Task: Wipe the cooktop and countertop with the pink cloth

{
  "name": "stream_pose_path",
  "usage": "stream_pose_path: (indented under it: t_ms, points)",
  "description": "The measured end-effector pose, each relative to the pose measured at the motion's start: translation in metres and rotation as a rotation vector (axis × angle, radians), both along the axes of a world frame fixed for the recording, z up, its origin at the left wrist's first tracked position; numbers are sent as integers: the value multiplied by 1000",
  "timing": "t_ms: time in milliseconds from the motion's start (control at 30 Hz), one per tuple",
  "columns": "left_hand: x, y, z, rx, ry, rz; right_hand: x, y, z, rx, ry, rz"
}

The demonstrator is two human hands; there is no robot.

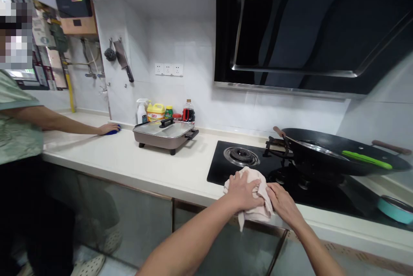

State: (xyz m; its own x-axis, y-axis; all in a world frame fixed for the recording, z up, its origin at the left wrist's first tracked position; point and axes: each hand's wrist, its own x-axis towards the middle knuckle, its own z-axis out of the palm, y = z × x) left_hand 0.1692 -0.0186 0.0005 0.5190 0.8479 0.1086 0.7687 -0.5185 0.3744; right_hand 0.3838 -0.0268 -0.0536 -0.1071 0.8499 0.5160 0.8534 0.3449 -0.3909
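Note:
A crumpled pale pink cloth [254, 211] lies over the front edge of the black gas stove [222, 164], one corner hanging down past the counter edge. My left hand [245, 192] grips the cloth from above, fingers bent over it. At the cloth's right side, my right hand [284, 200] pinches its edge; the fingertips are partly hidden. Just behind the cloth is the bare left burner [241, 155]. A large black wok [312, 155] with a lime-green-handled utensil [368, 159] in it rests over the right burner.
On the left, another person's hand [108, 128] presses a blue cloth [113, 131] on the white counter [106, 151]. A lidded electric pan [166, 136] stands between us, with bottles [156, 111] behind. A turquoise bowl [395, 209] sits far right. The range hood [297, 35] overhangs the stove.

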Motion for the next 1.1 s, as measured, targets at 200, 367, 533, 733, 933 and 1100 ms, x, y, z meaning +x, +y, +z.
stream_pose_path:
  t_ms: [200, 367, 533, 733, 933, 1100]
  points:
    - [-19, 33, 11, 53, 21, 75, -3, -2, 1, -13, -16, -9]
    - [-85, 68, 24, 83, 103, 362, -6, -5, -3, 26, -50, -36]
    - [-153, 86, 25, 229, 168, 470, -9, -6, -3, 11, -63, -66]
    - [-164, 53, 7, 262, 163, 406, -14, -13, 5, -14, -54, -69]
    - [-162, 0, 9, 300, 226, 228, -11, -14, 5, -50, -29, -57]
    - [-160, 2, 13, 248, 270, 254, -9, -13, 3, 4, -33, -40]
